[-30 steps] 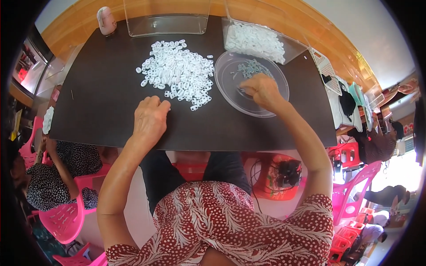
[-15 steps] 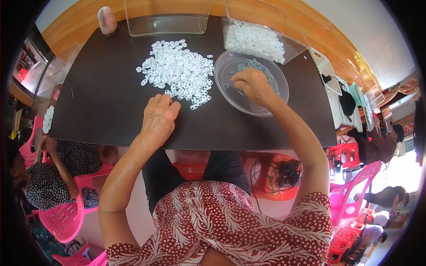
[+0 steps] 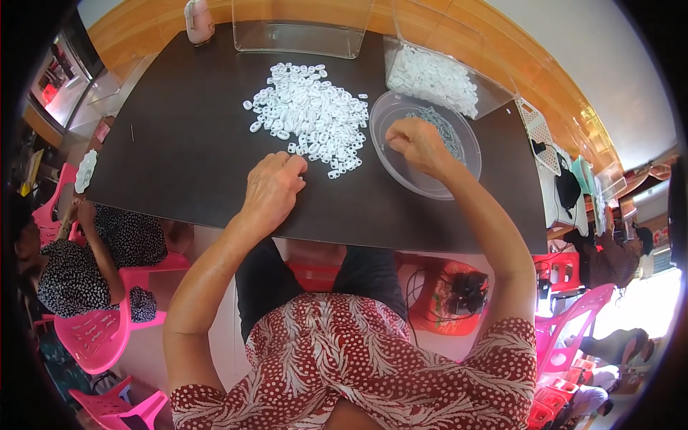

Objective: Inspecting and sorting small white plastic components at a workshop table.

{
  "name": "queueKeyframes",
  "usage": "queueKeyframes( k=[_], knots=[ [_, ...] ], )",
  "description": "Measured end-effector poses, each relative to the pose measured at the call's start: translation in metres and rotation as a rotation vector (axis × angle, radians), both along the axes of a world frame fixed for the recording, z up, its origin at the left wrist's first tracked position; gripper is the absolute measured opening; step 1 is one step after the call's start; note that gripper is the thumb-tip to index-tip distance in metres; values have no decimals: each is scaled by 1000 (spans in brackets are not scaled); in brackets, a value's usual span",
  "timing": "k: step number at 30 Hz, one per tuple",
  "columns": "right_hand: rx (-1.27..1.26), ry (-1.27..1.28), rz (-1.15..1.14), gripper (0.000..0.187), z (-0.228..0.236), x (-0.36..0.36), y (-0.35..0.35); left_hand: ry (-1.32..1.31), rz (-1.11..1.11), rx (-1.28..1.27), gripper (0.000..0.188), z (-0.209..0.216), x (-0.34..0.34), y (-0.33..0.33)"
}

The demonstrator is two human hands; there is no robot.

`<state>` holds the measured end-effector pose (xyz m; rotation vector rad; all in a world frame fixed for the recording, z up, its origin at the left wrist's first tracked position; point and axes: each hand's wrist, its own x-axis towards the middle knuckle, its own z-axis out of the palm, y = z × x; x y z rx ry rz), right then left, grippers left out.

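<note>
My left hand rests on the dark table, its fingers curled together at the near-left edge of a heap of small white oval plastic pieces with holes. Whatever those fingers hold is hidden beneath them. Over the left part of a shallow round clear tray hovers my right hand, thumb and fingers pinched together. Nothing between its fingertips can be made out. Small grey screw-like pieces lie in the tray, mostly beyond and to the right of that hand.
Behind the tray stands a clear box of more white pieces. Another clear box and a pink bottle are at the far edge. A perforated white basket sits at right. Another person sits at left beside a pink chair.
The whole view has shifted, so the table's things appear farther right. My right hand has moved a little toward the tray's left rim. My left hand stays beside the heap.
</note>
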<state>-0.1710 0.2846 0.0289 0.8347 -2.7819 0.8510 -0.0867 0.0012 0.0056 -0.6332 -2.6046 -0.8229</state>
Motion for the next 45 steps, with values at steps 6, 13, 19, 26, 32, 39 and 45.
queueKeyframes(
  k=[6,13,19,26,32,39,45],
  knots=[
    [128,76,-6,11,-3,1,-6,-39,15,138,13,8,17,-3],
    [172,-84,-58,11,-3,-6,-10,-410,54,716,7,8,33,-3],
    [284,-86,-23,8,-5,-12,-11,-630,-42,1233,14,9,42,-2],
    [349,161,26,7,-5,3,-15,-701,-22,1329,13,9,45,-4],
    [208,174,6,8,-4,5,-12,-700,-13,1356,10,8,51,-3],
    [65,238,-146,8,-2,-2,4,-693,3,1331,10,7,52,-2],
    [3,97,-284,9,-2,-15,19,-682,25,1335,10,7,52,-2]
  ],
)
